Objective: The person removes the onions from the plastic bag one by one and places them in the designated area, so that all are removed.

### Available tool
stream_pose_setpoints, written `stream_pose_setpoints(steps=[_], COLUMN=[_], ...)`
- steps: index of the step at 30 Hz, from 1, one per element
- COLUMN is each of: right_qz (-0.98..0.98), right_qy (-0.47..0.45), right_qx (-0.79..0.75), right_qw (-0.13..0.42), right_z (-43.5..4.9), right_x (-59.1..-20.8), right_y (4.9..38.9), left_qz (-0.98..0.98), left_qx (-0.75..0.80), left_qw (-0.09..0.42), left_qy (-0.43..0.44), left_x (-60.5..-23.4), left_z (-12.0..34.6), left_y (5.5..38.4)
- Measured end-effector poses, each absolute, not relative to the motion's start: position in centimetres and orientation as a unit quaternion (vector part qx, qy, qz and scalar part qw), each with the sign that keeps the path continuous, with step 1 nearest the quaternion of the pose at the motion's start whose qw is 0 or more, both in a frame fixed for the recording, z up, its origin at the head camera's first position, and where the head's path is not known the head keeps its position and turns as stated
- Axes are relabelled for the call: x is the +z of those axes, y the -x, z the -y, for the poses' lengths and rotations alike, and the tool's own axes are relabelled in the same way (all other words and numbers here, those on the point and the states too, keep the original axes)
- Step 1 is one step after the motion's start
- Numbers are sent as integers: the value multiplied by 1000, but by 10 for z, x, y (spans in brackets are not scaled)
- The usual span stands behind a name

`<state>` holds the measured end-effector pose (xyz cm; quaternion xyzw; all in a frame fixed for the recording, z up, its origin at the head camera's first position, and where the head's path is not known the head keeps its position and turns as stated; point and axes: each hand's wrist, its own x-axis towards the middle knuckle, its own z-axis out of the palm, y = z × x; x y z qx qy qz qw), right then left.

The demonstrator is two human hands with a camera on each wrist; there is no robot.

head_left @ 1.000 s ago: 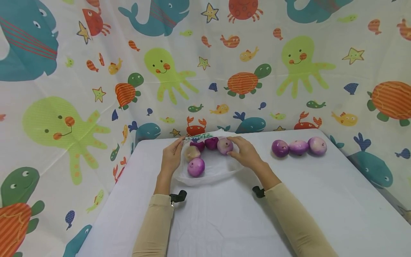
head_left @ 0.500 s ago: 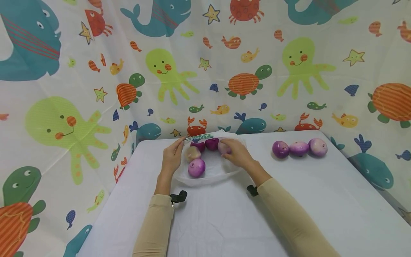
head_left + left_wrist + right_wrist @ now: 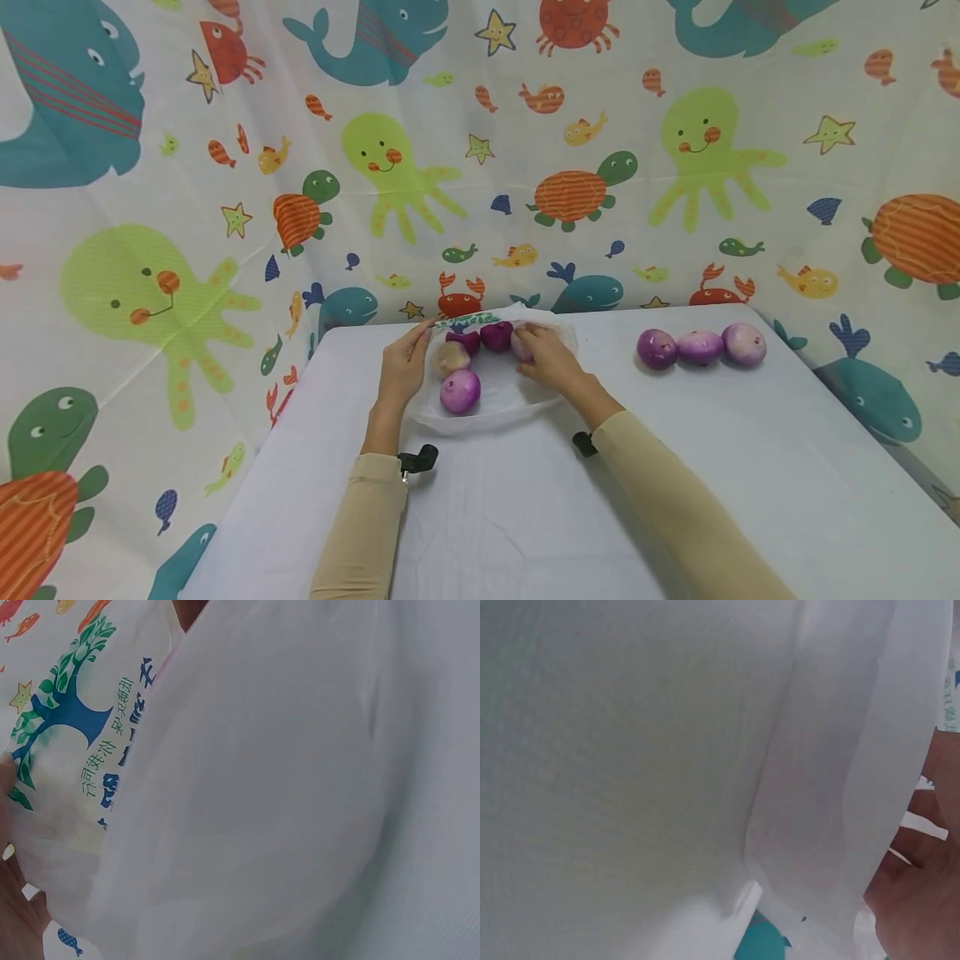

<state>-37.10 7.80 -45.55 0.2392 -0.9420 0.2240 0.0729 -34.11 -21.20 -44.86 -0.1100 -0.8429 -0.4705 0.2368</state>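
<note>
A white plastic bag (image 3: 498, 408) with a printed tree lies with its mouth spread on the table, several red onions inside. My left hand (image 3: 402, 367) holds the bag's left edge; in the left wrist view the printed side (image 3: 75, 712) shows beside the fingers. Inside the bag, my right hand (image 3: 551, 358) grips an onion (image 3: 521, 347) at the right, mostly hidden by the fingers. A purple onion (image 3: 460, 392) lies at the front, a pale onion (image 3: 452, 360) behind it, and a dark purple onion (image 3: 496, 336) at the back. Bag plastic fills most of the right wrist view.
Three more onions stand in a row right of the bag, among them a middle onion (image 3: 701, 347). The white table (image 3: 495, 517) runs back to a curtain (image 3: 480, 192) printed with sea animals.
My right hand has moved left and closed round the rightmost onion in the bag, covering most of it. The left hand and the bag look nearly still.
</note>
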Motion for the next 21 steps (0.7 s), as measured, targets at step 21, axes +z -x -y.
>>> stream_pose_setpoints(steps=[21], right_qz=[951], right_qy=[-248], right_qx=[156], right_qw=[99], right_z=[-75], right_x=[-462], right_y=[375], left_qz=[844], left_qx=[-472], left_qw=[232], left_qy=[107], left_x=[-448], left_z=[210], left_y=[341])
